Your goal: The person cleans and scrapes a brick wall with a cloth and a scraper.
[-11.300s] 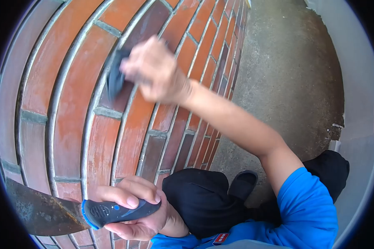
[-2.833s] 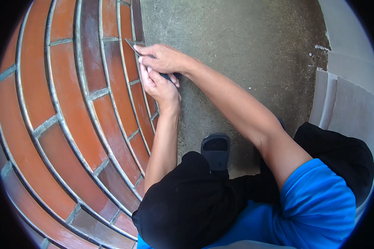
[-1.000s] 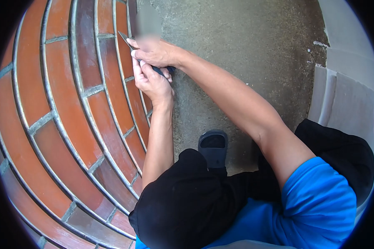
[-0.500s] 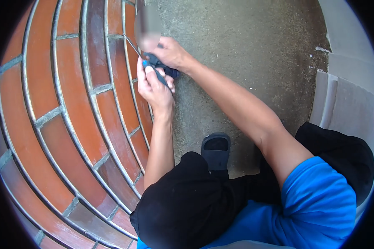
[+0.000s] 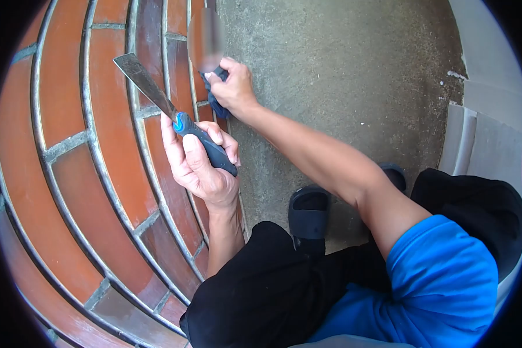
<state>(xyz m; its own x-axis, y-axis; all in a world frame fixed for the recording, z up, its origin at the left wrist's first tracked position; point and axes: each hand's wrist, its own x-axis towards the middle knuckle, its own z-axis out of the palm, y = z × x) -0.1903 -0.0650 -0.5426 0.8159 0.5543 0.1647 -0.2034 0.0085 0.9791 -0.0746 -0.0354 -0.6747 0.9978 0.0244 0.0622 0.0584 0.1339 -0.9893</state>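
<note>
My left hand (image 5: 200, 159) is wrapped round the dark handle of a putty knife (image 5: 148, 87), whose flat metal blade points up and left over the brick wall (image 5: 107, 127). Blue trim marks the top of the handle. Farther up, my right hand (image 5: 236, 90) grips a dark cloth (image 5: 217, 104) close to the wall's edge. A blurred patch partly covers the area just above the right fingers.
Orange and brown bricks with grey mortar joints fill the left side. Concrete floor (image 5: 330, 64) lies to the right, with pale panels (image 5: 490, 139) beyond it. Dark sandals (image 5: 309, 213) are below my right forearm.
My left hand has moved down, away from the cloth and my right hand, turning the knife so its broad blade shows. The right hand has shifted slightly down with the cloth.
</note>
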